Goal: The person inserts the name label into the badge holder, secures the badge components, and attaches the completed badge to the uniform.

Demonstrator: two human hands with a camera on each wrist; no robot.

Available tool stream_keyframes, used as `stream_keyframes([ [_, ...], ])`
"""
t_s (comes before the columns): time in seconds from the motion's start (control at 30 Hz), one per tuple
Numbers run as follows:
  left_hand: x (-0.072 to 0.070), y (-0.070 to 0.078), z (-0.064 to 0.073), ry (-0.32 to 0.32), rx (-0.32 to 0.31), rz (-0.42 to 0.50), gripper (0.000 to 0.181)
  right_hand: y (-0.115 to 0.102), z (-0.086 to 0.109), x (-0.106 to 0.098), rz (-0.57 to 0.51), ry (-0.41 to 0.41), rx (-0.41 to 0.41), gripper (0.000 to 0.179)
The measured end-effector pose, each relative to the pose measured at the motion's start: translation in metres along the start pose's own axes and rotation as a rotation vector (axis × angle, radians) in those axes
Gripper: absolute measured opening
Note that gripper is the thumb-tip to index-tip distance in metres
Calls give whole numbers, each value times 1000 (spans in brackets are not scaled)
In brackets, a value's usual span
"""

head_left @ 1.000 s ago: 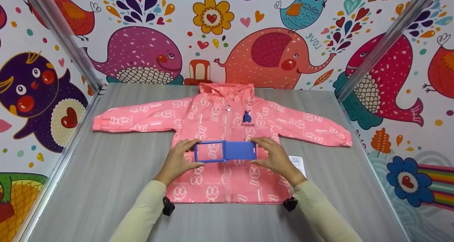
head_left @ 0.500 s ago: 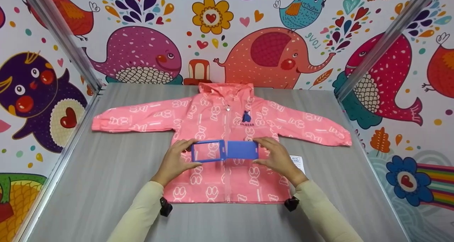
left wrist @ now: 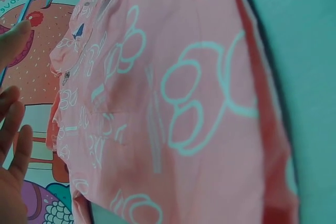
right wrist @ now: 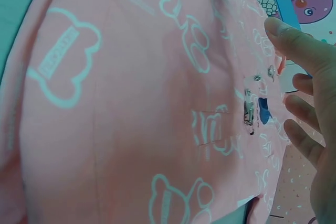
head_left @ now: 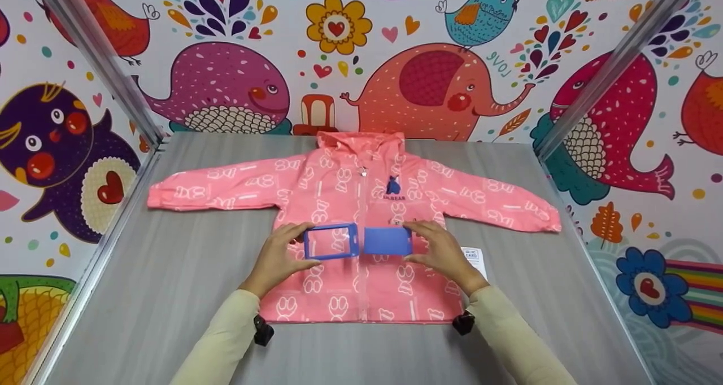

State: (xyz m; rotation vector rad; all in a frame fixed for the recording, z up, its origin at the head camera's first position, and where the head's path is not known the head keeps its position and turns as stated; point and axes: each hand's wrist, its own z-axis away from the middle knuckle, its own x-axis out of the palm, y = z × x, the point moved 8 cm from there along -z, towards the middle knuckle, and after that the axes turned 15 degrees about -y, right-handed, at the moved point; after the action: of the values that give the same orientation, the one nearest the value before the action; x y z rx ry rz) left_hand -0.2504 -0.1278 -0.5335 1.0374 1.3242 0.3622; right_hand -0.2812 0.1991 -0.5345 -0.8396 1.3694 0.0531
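Note:
My left hand (head_left: 278,255) pinches a blue card-holder frame (head_left: 330,241) with a see-through window, thumb below and fingers above. In my right hand (head_left: 440,252) is a flat solid blue panel (head_left: 388,241), pinched by its right end. A narrow gap separates the two pieces, both held up over the front of a pink child's jacket (head_left: 339,294). The jacket lies spread out with its sleeves to the sides. In the left wrist view the fingers (left wrist: 13,145) show at the left edge, and the frame (left wrist: 23,3) appears edge-on.
A white printed card (head_left: 474,261) lies partly under the jacket's right side, next to my right wrist. Small shiny metal pieces (right wrist: 249,111) lie on the jacket near its dark blue bear print (head_left: 393,186). The grey table (head_left: 169,283) is enclosed by cartoon-printed walls (head_left: 316,91).
The frame and the panel, joined end to end a second ago, have come apart. My left hand has shifted slightly left, my right slightly right.

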Motion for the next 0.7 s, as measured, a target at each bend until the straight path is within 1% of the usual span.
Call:
stream_keyframes([
  [0.13, 1, 0, 0, -2, 10, 3, 79, 4, 1, 5, 14, -6, -2, 81],
  [0.27, 0, 0, 0, 8, 23, -24, 79, 7, 0, 8, 24, -11, 2, 81],
  [0.53, 0, 0, 1, 18, 19, -28, 78, 13, -4, 13, 27, -59, 25, 82],
  [0.7, 0, 0, 1, 21, 13, -17, 78, 16, -5, 15, 2, -73, 46, 83],
])
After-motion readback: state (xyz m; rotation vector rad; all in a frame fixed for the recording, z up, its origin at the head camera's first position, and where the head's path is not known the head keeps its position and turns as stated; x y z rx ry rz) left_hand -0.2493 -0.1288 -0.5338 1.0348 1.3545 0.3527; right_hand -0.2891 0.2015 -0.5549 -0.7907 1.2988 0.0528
